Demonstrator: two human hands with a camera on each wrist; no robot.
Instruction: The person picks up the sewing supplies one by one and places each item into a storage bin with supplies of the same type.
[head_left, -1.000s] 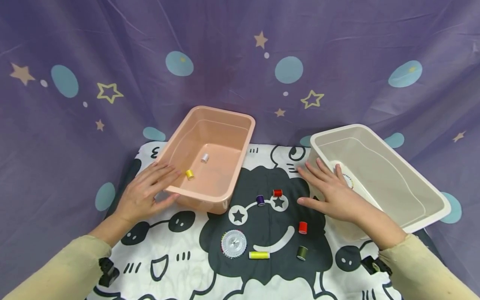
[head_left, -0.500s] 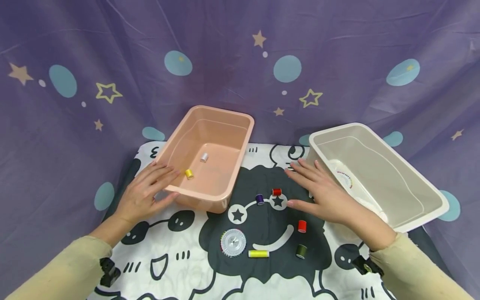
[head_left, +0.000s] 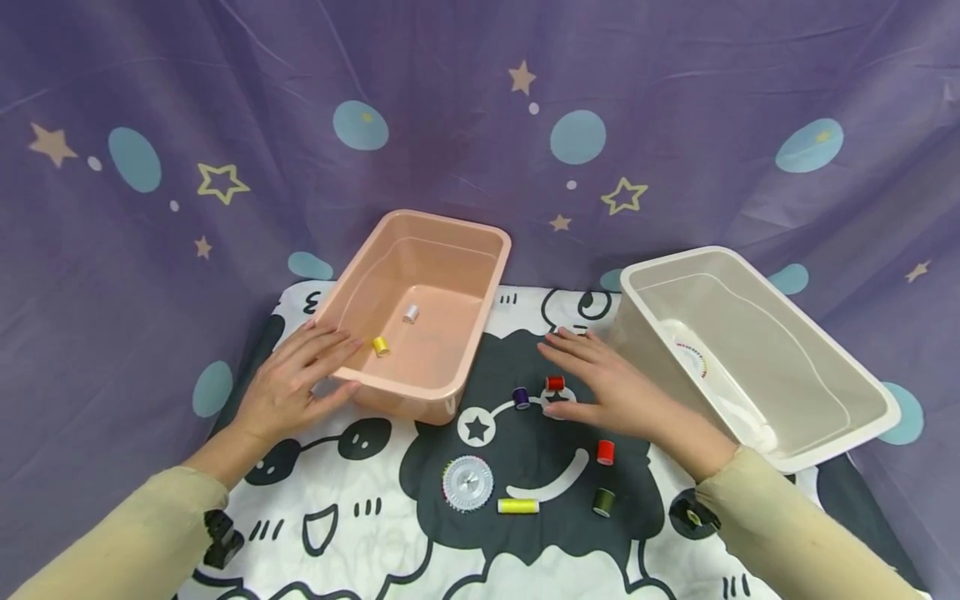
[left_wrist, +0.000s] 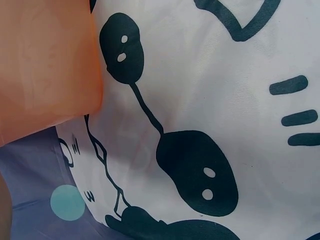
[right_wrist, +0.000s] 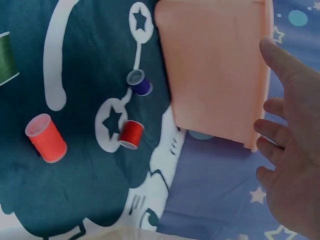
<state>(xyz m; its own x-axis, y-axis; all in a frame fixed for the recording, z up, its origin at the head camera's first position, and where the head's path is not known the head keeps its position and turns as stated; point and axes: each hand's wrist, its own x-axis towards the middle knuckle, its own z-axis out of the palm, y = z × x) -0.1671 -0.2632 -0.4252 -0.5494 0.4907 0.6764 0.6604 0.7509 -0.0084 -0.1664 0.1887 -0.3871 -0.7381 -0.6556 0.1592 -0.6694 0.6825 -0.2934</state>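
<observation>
I'd say reaching: left hand (head_left: 296, 383) loose on peach bin (head_left: 405, 406), right hand (head_left: 611, 392) slack, dark red spool (head_left: 555, 383) probably wants pinching.

Three body-worn views
The pink tub (head_left: 438, 337) is viewed forward-down from the head, nearer from both wrists.
</observation>
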